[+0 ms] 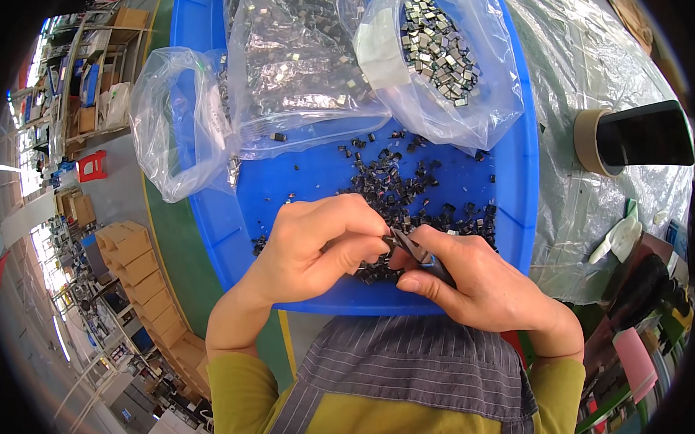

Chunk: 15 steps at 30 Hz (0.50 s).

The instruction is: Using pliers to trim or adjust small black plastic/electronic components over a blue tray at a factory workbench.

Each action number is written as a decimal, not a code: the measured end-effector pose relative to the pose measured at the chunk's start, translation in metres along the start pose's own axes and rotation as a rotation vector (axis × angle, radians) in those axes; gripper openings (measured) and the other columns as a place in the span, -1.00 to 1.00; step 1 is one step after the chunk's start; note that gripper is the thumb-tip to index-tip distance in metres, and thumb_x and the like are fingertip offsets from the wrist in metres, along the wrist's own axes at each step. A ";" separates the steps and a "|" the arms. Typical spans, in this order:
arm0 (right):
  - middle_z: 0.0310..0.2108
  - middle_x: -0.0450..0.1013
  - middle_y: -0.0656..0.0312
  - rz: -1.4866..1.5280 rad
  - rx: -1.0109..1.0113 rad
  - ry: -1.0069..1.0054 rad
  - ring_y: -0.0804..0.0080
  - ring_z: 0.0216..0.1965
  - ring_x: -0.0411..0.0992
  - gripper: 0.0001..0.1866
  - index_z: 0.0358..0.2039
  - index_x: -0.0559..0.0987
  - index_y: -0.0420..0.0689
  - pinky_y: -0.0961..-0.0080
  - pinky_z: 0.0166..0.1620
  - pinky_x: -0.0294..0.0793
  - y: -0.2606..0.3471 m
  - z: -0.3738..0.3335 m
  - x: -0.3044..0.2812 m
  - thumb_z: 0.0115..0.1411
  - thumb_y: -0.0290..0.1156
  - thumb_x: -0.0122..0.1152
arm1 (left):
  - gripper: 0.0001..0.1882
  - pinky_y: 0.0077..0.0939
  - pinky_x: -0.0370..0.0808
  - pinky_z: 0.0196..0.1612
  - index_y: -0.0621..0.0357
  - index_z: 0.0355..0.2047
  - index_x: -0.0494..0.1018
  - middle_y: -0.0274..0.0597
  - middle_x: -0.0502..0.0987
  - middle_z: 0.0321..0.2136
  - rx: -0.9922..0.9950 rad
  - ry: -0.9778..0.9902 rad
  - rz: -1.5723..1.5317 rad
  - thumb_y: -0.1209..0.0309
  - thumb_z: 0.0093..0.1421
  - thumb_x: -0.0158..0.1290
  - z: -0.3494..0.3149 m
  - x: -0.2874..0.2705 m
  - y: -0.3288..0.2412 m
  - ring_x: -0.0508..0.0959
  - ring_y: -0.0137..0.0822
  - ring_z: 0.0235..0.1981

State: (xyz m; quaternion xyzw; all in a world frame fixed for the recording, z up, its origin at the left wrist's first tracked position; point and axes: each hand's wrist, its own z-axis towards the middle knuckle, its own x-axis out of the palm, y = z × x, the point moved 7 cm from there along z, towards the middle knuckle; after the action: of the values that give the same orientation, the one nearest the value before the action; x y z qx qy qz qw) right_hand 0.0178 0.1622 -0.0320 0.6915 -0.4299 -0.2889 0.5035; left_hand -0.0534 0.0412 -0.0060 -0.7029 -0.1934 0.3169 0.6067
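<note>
My right hand (479,283) is closed round the dark handles of a pair of small cutting pliers (414,248), whose jaws point up and left. My left hand (323,243) pinches a small dark part (390,240) right at the plier tips; its details are too small to make out. Both hands meet above the near part of a blue tray (272,185). Under and beyond them lies a loose heap of small black pieces (391,180), some with shiny metal faces.
At the tray's far side lie a clear bag of dark parts (299,62), an open bag of metal-faced parts (443,56) and a limp clear bag (174,127). To the right, a phone (647,136) leans on a tape roll (590,141). Cardboard boxes (142,275) stand left.
</note>
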 end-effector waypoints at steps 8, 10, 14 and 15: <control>-0.30 0.38 -0.07 0.019 -0.050 0.028 -0.08 -0.21 0.38 -0.72 -0.16 0.38 -0.26 0.18 -0.21 0.35 0.003 0.000 -0.003 0.21 -0.35 0.12 | -0.93 -0.65 0.35 -0.58 0.27 -0.38 0.40 -0.27 0.50 -0.60 -0.090 0.135 -0.083 0.55 0.18 0.07 0.001 0.005 0.007 0.49 -0.52 -0.62; -0.28 0.38 -0.06 0.021 -0.031 0.048 -0.08 -0.19 0.38 -0.71 -0.14 0.37 -0.26 0.18 -0.17 0.36 0.002 0.001 -0.002 0.21 -0.35 0.11 | -0.94 -0.64 0.36 -0.57 0.27 -0.38 0.40 -0.27 0.50 -0.60 -0.141 0.122 -0.097 0.55 0.18 0.06 0.002 0.005 0.009 0.50 -0.50 -0.61; -0.27 0.37 -0.07 0.041 0.027 0.076 -0.08 -0.17 0.37 -0.71 -0.14 0.36 -0.26 0.18 -0.15 0.35 0.000 0.001 -0.001 0.21 -0.35 0.11 | -0.91 -0.63 0.36 -0.55 0.27 -0.38 0.39 -0.27 0.50 -0.57 -0.121 0.110 -0.062 0.52 0.19 0.07 0.001 0.004 0.008 0.50 -0.49 -0.60; -0.27 0.41 -0.04 0.010 0.018 0.061 -0.05 -0.19 0.40 -0.71 -0.17 0.36 -0.27 0.23 -0.16 0.37 -0.002 0.002 0.000 0.22 -0.34 0.11 | -0.91 -0.63 0.36 -0.55 0.27 -0.38 0.39 -0.27 0.50 -0.57 -0.121 0.110 -0.061 0.52 0.19 0.07 0.001 0.004 0.008 0.50 -0.49 -0.60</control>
State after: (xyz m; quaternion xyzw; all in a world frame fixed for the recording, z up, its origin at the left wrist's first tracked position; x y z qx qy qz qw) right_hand 0.0169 0.1619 -0.0347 0.7023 -0.4205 -0.2613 0.5115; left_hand -0.0525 0.0433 -0.0150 -0.7484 -0.1999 0.2467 0.5824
